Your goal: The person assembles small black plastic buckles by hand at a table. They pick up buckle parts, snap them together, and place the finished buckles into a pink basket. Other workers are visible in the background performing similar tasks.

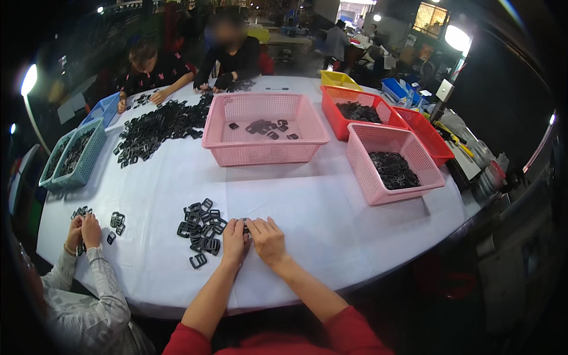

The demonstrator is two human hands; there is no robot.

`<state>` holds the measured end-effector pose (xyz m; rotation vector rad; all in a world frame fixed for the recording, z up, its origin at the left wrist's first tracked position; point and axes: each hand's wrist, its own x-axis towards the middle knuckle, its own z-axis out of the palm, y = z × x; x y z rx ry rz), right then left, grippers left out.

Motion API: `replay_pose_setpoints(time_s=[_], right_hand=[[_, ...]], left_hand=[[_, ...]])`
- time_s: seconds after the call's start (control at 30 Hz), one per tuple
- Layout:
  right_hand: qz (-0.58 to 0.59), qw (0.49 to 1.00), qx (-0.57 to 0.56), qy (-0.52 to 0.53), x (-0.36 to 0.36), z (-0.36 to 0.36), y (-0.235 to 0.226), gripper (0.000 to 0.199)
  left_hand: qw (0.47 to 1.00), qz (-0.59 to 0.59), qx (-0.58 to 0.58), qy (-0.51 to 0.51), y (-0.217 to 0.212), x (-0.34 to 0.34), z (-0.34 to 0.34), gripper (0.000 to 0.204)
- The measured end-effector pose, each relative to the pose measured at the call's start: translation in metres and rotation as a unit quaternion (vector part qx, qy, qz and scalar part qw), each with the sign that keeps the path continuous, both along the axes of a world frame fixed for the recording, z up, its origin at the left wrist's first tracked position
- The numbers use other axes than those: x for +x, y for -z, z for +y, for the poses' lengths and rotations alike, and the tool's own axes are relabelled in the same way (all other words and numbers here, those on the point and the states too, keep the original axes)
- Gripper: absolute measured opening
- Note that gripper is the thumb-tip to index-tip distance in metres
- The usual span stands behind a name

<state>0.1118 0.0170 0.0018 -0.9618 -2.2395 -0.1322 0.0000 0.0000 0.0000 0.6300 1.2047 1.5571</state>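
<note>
My left hand [234, 241] and my right hand [268, 241] meet just above the white table's near side. Between their closed fingertips is a small black plastic buckle [245, 225], mostly covered by the fingers. Close beside my left hand lies a loose pile of black buckles [201, 225], flat and frame-shaped. One single buckle [198, 260] rests at the pile's near end.
A pink basket [266, 155] holding a few buckles stands mid-table, with a large buckle heap [157, 130] left of it. Another pink basket [378, 192] and red baskets [340, 127] hold dark parts at right. A co-worker's hands [83, 232] work at left; two people sit across.
</note>
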Motion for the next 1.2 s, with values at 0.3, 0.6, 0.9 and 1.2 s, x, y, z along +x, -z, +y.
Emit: replay_pose_setpoints(time_s=[0.3,0.6,0.9,1.2], right_hand=[[0.012,0.999,-0.014,0.026,-0.002,-0.016,0.005,0.033],[0.091,0.979,-0.182,-0.012,0.002,-0.015,-0.006,0.036],[0.503,0.723,-0.472,-0.050,-0.037,0.009,0.016,0.022],[0.523,0.648,-0.550,-0.067,-0.050,0.026,0.006,0.027]], left_hand=[[0.991,-0.092,-0.034,0.086,-0.004,-0.004,-0.015,0.019],[0.999,-0.034,-0.002,-0.029,-0.001,0.009,-0.011,0.018],[0.981,0.137,0.106,-0.091,0.015,0.012,-0.009,0.020],[0.962,0.232,0.089,-0.112,0.014,0.008,-0.008,0.019]])
